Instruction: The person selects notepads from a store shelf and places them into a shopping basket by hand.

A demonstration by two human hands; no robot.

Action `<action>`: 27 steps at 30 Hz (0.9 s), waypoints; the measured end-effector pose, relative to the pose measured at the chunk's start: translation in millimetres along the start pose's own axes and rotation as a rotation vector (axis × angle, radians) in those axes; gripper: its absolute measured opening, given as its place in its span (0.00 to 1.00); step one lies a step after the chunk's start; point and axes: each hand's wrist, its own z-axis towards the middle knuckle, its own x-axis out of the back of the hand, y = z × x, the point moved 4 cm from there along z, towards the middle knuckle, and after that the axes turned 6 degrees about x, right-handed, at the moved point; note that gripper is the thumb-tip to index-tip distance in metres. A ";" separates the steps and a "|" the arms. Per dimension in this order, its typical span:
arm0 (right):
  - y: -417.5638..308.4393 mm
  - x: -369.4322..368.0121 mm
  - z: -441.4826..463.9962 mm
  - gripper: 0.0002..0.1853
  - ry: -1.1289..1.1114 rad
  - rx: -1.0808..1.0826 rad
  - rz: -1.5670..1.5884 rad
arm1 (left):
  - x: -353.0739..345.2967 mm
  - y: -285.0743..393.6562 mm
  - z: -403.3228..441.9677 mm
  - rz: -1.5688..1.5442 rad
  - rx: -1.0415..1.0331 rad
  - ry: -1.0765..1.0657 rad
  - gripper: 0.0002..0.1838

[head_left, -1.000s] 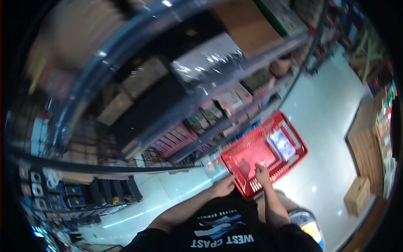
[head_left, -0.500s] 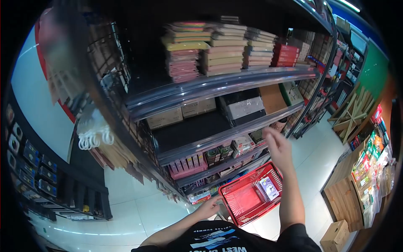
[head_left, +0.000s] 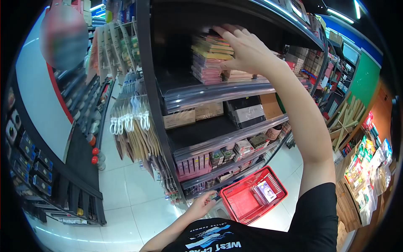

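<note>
My right hand (head_left: 247, 48) is up at the top shelf, thumb and fingers spread beside a stack of colourful paper pads (head_left: 208, 63). Its fingertips reach over the top of the stack, and the thumb is at its right side; a firm grip is not visible. The hand partly hides paler stacked pads (head_left: 237, 75). Low down, my left hand (head_left: 202, 205) is just left of a red shopping basket (head_left: 224, 199), its fingers loosely bent and apart from the thumb. Inside the basket lie boxed or packaged items (head_left: 265, 192) with a purple-and-white front.
Lower shelves carry cardboard boxes (head_left: 179, 119), a grey-and-black box (head_left: 247, 113) and pink packs (head_left: 193, 167). Hanging packs with white hooks (head_left: 130, 122) line the rack's left end. At right stand a wooden bin (head_left: 350, 201) of bagged goods and leaning wooden slats (head_left: 350, 115).
My right hand has risen from beside the lower shelves to the stack of pads on the top shelf. The left hand has drawn slightly away from the basket's edge. The view has shifted.
</note>
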 end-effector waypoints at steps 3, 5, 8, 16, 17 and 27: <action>4.3 -10.7 14.4 0.43 -0.503 -0.218 0.104 | 5.6 -1.7 -7.0 -0.012 -0.029 0.030 0.24; 5.4 -15.5 15.5 0.46 -0.540 -0.213 0.170 | 5.6 -9.4 -8.8 -0.016 -0.041 0.039 0.23; 4.4 -12.1 16.5 0.40 -0.476 -0.134 0.130 | 7.1 -16.3 -11.3 -0.037 -0.049 0.044 0.23; 10.0 -11.0 17.6 0.23 -0.275 -0.070 -0.029 | 14.8 -4.3 -10.2 -0.005 -0.078 0.023 0.23; 7.3 -9.4 17.1 0.22 -0.213 -0.060 -0.041 | 15.8 -2.2 -8.5 -0.006 -0.078 0.022 0.23; -11.7 71.0 -3.2 0.27 0.316 -0.029 0.108 | 39.9 66.0 18.6 -0.173 -0.066 -0.033 0.24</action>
